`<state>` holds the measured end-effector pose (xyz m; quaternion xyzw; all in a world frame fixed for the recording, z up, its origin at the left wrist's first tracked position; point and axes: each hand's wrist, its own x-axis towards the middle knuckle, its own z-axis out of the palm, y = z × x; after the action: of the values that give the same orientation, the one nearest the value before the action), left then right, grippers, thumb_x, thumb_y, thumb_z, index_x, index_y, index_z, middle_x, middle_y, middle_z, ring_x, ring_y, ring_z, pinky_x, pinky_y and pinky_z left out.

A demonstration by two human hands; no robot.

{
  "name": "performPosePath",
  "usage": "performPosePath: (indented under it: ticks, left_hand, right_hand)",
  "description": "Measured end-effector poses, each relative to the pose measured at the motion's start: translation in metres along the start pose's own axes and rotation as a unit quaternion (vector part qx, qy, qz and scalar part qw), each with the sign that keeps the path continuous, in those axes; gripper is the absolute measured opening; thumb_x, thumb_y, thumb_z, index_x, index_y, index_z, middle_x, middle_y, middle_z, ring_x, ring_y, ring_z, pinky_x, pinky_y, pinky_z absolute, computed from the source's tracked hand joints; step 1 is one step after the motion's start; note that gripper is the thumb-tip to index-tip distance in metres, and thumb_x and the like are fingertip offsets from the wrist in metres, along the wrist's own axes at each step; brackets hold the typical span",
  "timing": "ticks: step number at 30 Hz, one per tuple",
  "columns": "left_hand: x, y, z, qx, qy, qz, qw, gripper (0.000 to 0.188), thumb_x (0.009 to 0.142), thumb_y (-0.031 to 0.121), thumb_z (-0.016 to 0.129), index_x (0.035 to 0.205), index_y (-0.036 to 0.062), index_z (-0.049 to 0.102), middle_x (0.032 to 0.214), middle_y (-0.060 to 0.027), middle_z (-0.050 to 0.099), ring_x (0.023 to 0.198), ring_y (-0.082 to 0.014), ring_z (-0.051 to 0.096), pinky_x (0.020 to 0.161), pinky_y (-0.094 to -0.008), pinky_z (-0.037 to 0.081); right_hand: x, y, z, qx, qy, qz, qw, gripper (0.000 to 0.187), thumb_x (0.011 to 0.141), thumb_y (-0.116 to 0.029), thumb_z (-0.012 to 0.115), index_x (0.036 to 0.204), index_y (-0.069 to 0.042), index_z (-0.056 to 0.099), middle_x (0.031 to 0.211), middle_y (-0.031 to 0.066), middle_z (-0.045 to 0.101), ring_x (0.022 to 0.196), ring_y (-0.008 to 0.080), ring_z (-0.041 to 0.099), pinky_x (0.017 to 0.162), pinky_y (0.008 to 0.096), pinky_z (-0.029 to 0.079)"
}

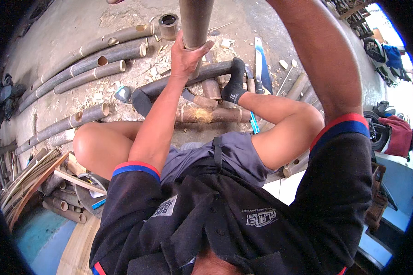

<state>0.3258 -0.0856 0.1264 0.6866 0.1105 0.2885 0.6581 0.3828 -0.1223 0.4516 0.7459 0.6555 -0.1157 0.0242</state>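
My left hand [184, 58] is wrapped around the lower part of a thick grey-brown bamboo tube [196, 23], its thumb lying across the right side. The tube rises out of the top of the view. My right arm [323, 50] reaches up past the top edge, and the hand is out of sight. Below the tube, a dark bamboo pole [211, 72] lies across the floor between my socked feet. A wooden-handled blade [202, 100] and a brown bamboo length [225, 115] with a tuft of fibres lie in front of me.
Several long bamboo poles [101, 48] with cut holes lie at the left. A short bamboo cup [169, 28] stands beyond them. To the right are a saw-like blade [262, 68] and a light-blue tool [254, 123]. Split strips [30, 178] are piled at lower left; chips litter the floor.
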Motion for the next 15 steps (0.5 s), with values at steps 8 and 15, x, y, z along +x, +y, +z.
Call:
performPosePath:
  ticks: [8,15]
  left_hand:
    - [0.006,0.019,-0.001,-0.004,-0.036,-0.018,0.999,0.058,0.074,0.034,0.093,0.114,0.0037,0.063,0.099,-0.006,0.072,0.088,-0.0141,0.066,0.078,-0.0313,0.055]
    - [0.004,0.023,-0.002,0.001,-0.036,-0.038,0.999,0.061,0.074,0.035,0.093,0.116,0.0023,0.063,0.1,-0.008,0.072,0.089,-0.0148,0.068,0.079,-0.0314,0.056]
  right_hand:
    - [0.019,0.001,0.008,-0.014,0.128,0.074,0.989,0.074,0.095,-0.065,0.054,0.137,-0.004,0.062,0.148,0.0195,0.054,0.128,0.0307,0.058,0.11,0.0473,0.047]
    - [0.002,-0.009,-0.006,0.038,0.058,0.086,0.994,0.069,0.097,-0.061,0.054,0.131,-0.003,0.065,0.138,0.021,0.061,0.121,0.0317,0.062,0.108,0.0455,0.049]
